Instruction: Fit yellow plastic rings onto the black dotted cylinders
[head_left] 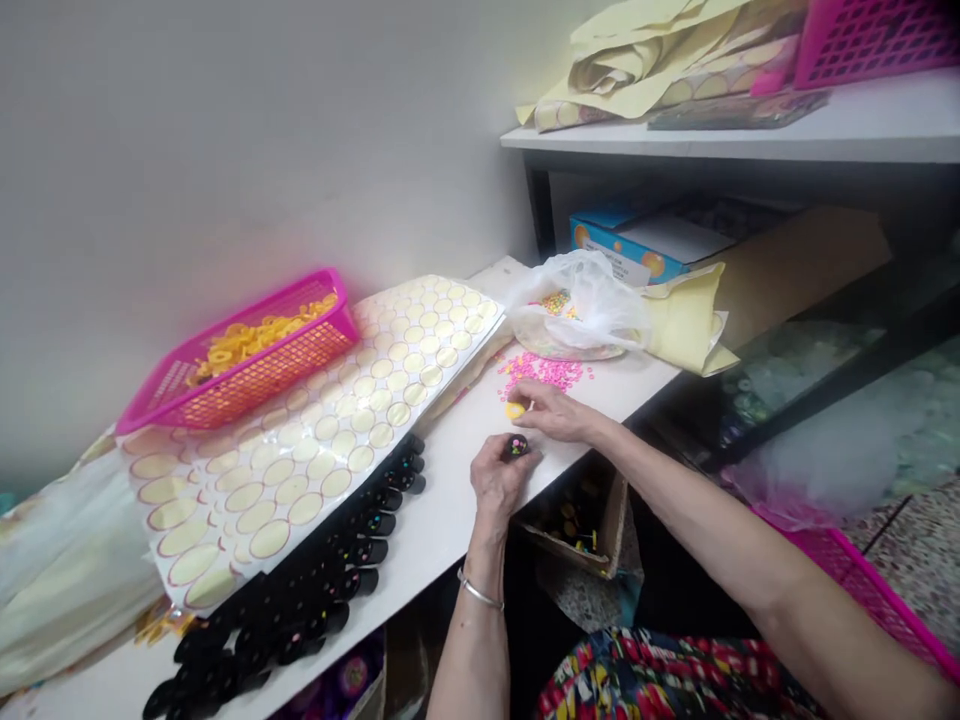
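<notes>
My left hand is closed around a small black round piece with coloured dots on its face, held just above the white table. My right hand rests on the table right behind it, fingers curled down at a small yellow ring. A scatter of pink beads lies just beyond the right hand. Rows of black pieces with coloured dots line the table's front edge to the left.
A sheet of round yellow stickers covers the left of the table, with a pink basket of yellow rings on it. A clear plastic bag of beads and yellow paper lie behind. A shelf stands at right.
</notes>
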